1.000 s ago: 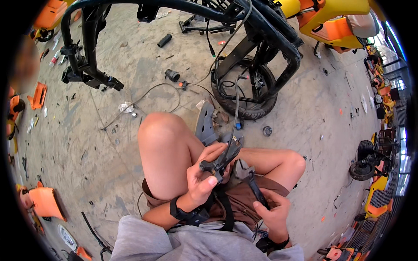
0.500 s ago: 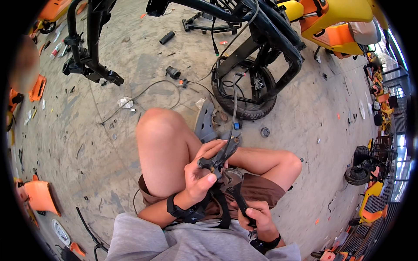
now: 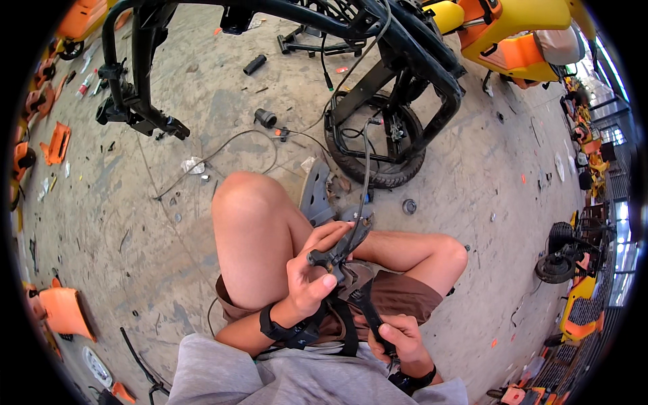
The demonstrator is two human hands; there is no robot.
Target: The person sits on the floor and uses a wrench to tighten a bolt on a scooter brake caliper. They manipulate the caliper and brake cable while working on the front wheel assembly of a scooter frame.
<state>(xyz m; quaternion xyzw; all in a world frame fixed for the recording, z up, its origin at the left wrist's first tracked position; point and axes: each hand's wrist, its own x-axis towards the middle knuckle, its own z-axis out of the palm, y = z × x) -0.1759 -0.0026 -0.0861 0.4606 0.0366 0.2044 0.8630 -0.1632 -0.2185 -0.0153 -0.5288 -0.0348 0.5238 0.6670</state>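
Above the person's lap, the left hand (image 3: 309,280) is holding a dark lever-like part (image 3: 329,258), its fingers (image 3: 327,233) lying along the far side and its thumb pressing the near side. The right hand (image 3: 401,337) is closing its fingers around the handle of a dark adjustable wrench (image 3: 368,309), whose head is sitting right by the part; whether they're touching, I can't tell. The part is looking light, stiff and awkwardly shaped, so its thick body is seeming the best hold; the thin cable (image 3: 366,158) running from it is looking bendy and likely to tug. The wrench is seeming hard and fairly heavy, perhaps slippery if greasy, and low on the handle is looking a sound grip.

I'm counting one part, one wrench, and one cable leading to it. Beyond the knees, one black frame (image 3: 415,44) is standing over one wheel (image 3: 390,177). On the floor (image 3: 499,270), one dark tube (image 3: 254,65), one dark cup-like piece (image 3: 265,118) and one small ring (image 3: 409,206) are lying well apart.
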